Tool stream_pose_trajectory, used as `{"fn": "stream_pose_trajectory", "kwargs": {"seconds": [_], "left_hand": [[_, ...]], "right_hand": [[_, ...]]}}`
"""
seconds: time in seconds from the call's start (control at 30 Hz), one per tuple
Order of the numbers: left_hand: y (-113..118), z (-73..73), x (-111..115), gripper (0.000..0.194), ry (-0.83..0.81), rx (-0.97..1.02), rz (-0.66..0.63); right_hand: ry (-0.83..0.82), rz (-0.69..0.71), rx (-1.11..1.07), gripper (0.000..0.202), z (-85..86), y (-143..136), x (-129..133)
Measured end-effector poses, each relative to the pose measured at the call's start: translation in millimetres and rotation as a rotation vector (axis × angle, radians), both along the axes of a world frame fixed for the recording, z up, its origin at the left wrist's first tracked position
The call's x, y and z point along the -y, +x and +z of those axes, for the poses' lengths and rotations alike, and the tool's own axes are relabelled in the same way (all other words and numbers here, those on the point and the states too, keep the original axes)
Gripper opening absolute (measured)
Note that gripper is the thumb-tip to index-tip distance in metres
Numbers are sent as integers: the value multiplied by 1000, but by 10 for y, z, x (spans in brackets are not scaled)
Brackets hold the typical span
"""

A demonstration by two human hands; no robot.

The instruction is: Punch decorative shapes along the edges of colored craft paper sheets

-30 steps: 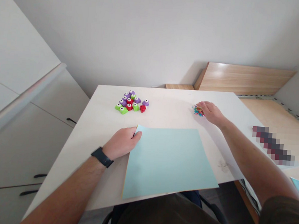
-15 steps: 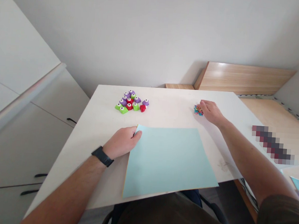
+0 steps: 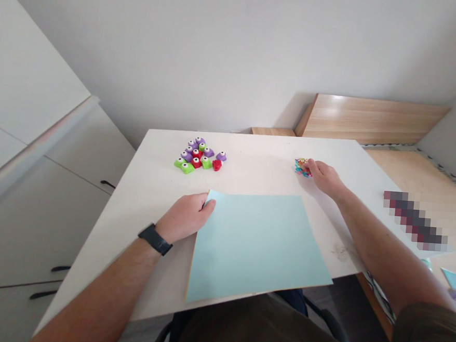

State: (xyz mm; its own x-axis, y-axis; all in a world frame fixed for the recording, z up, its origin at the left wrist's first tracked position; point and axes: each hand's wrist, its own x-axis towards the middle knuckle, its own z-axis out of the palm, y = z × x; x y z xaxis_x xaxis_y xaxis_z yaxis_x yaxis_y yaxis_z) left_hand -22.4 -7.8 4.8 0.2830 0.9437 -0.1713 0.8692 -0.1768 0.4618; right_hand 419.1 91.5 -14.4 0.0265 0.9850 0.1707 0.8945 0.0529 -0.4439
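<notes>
Curling tighter, right fingers (image 3: 318,167) now cover fewer colourful bits (image 3: 301,167).

Soft indoor light, moderately bright. Source out of view; shadows suggest it's from the right — headboard (image 3: 372,119) throws one left onto the wall (image 3: 220,61), right forearm (image 3: 379,243) a soft one onto the counter (image 3: 260,163). Small glare spot near the headboard's top edge. Wide-angle stretch toward the edges, cabinets (image 3: 34,204) slant hard. Small pieces (image 3: 302,167) poorly resolved. Pixelated block (image 3: 415,221) at right — content unreadable.
</notes>
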Motion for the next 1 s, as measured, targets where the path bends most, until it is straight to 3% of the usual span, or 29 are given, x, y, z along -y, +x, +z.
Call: {"fn": "stream_pose_trajectory", "kwargs": {"seconds": [0.23,0.4,0.6,1.0], "left_hand": [[6,6,-6,39,-4,8,-10],[5,3,-5,38,-2,4,-3],[2,-4,0,38,7,2,0],[7,-5,0,38,-2,10,-2]], "right_hand": [[81,-103,-90,85,18,28,-54],[-66,-58,-49,84,23,23,-85],[36,-93,-126,85,1,24,-154],[-124,25,-11,87,8,-30,-367]]}}
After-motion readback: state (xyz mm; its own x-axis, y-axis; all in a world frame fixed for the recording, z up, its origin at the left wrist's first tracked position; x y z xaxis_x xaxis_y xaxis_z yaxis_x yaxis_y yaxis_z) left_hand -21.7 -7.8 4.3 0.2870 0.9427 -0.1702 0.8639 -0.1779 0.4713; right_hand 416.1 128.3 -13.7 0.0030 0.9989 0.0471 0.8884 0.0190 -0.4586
